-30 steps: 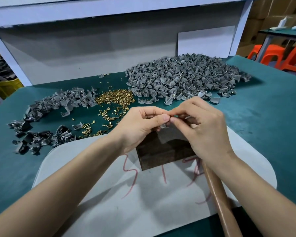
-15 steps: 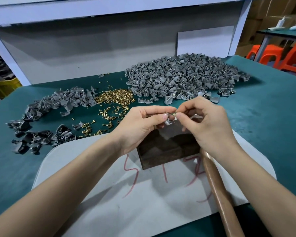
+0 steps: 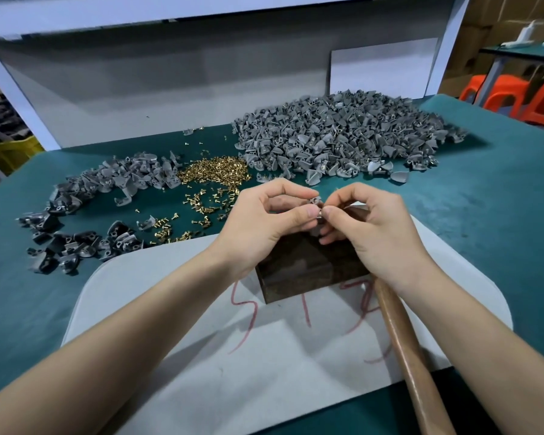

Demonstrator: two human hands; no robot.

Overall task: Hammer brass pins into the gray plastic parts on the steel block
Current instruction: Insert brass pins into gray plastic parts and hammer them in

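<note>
Hands: A person's left hand (image 3: 264,221) and right hand (image 3: 371,233) meet at the centre of the frame, just above the far edge of a dark steel block (image 3: 299,271).
Left hand: Its curled thumb and forefinger pinch a small gray plastic part (image 3: 316,202), holding it in the air clear of the block's top.
Right hand: Its thumb and forefinger are pressed together against the right side of the same part. Whether a pin sits between the fingertips cannot be made out.
Steel block: It rests on a white rounded mat (image 3: 170,309) marked with red scrawl, partly covered by both hands.
Hammer: A brown wooden hammer handle (image 3: 412,356) lies on the mat and runs from under the right wrist toward 5 o'clock. Its head is hidden.
Brass pins: Loose brass pins (image 3: 214,171) are heaped and scattered at 11 o'clock from the block.
Gray parts: A large heap of gray plastic parts (image 3: 343,139) sits at 1 o'clock, and a smaller scatter of gray plastic parts (image 3: 107,183) lies at 10 o'clock, beside the pins.
Setting: Everything lies on a teal-covered counter (image 3: 484,199). Orange plastic stools (image 3: 515,95) stand beyond it at 2 o'clock.
</note>
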